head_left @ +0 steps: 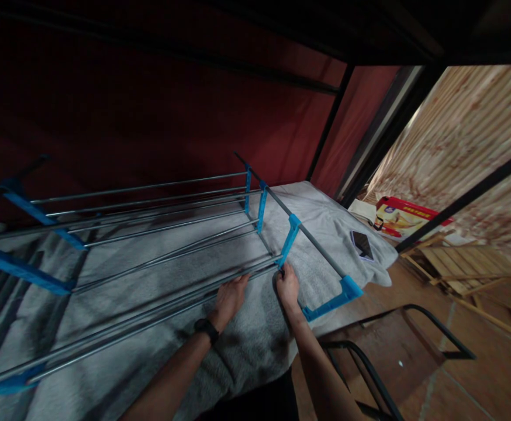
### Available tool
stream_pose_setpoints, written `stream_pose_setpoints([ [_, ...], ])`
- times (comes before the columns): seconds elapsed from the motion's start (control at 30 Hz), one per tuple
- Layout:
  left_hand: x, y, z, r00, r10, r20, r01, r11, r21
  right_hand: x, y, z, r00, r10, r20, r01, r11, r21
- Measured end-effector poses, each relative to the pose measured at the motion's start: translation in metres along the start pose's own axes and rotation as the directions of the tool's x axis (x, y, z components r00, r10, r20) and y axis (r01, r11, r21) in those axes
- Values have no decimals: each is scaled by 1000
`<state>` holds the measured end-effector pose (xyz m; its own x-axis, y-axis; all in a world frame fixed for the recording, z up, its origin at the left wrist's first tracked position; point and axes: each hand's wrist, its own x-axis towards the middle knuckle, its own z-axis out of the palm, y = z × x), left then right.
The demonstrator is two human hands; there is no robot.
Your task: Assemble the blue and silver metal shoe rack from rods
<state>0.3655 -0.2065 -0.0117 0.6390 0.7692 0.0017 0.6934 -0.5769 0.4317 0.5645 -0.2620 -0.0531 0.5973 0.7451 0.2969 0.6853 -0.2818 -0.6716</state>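
Note:
A half-built rack of thin metal tubes and blue plastic connectors lies on its side on a grey blanket (255,321). My left hand (230,299), with a dark band on its wrist, grips a metal tube (168,308) close to the rack's right end. At that tube's end, my right hand (287,285) is closed around the lower part of a blue connector (289,241); its fingertips are partly hidden. Nearer to me, another blue connector (332,305) hangs from the same long side pole (321,248). Toward the left stand further blue connectors (23,269) holding the tubes' other ends.
A phone (362,245) lies on the blanket at the right. Beyond it are a red and yellow box (407,219) and folded wooden slats (470,266). A dark metal-framed chair (396,345) stands on the tiled floor. Dark frame bars (332,123) rise around the bed.

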Motion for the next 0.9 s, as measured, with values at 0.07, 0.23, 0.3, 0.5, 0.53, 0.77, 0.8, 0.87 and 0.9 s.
stream_pose_setpoints([
  [0.07,1,-1,-1,1000,15,16,-15,1000,1,0,0,0,1000,-7,10,7,1000,-5],
  [0.23,1,2,-4,999,4,40,-5,999,46,1,2,0,1000,-16,21,16,1000,-6],
  [0.3,1,4,-5,999,-5,41,2,998,59,1,2,-1,999,-30,22,30,1000,-1],
  [0.5,1,1,-3,999,15,41,-16,1000,25,-1,6,-1,999,-51,6,51,998,-26],
  [0.53,2,0,-1,999,16,33,-17,1000,15,-1,6,-1,999,-49,4,49,998,-35],
  [0.77,1,7,2,999,50,-17,-51,998,-42,-3,6,-1,997,-71,13,72,996,-55],
  [0.8,-4,10,1,998,53,-39,-55,998,-42,-4,9,-2,997,-68,26,69,996,-52],
  [0.87,-19,14,1,994,67,-87,-68,998,-8,-6,17,-4,996,-74,48,75,997,-27],
  [0.9,-29,14,1,990,80,-120,-78,997,21,-6,23,-5,993,-106,47,106,994,4],
])
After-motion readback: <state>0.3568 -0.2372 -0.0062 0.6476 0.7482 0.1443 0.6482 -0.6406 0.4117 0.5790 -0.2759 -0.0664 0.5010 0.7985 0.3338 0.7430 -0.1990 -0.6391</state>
